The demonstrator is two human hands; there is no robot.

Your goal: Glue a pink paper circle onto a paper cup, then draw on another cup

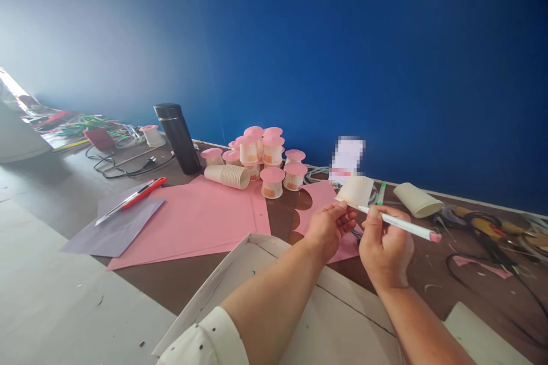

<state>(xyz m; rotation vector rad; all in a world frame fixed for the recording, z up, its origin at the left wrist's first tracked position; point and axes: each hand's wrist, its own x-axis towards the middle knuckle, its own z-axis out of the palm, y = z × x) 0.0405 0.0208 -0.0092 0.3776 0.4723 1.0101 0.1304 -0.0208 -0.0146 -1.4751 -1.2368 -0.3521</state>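
Observation:
Near the middle right of the head view, my left hand (331,231) has its fingers closed on the lower edge of a cream paper cup (356,190). A white marker with a pink end (409,224) is gripped in my right hand (387,248) like a pen, its tip end at the cup's lower edge. Beneath both hands lie a pink sheet with rounded cut-outs (319,194) and a white cardboard piece (342,308). Left of the hands stand several paper cups topped with pink discs (272,182), some stacked on others.
Pink sheets (201,217), purple sheets (128,234) and a red utility knife (141,197) lie left. A black bottle (180,140) stands behind nested cups (226,175). Toward the right are a tipped cup (417,199), a green-labelled stick (381,194) and cables (483,234). A blue wall (299,57) bounds the back.

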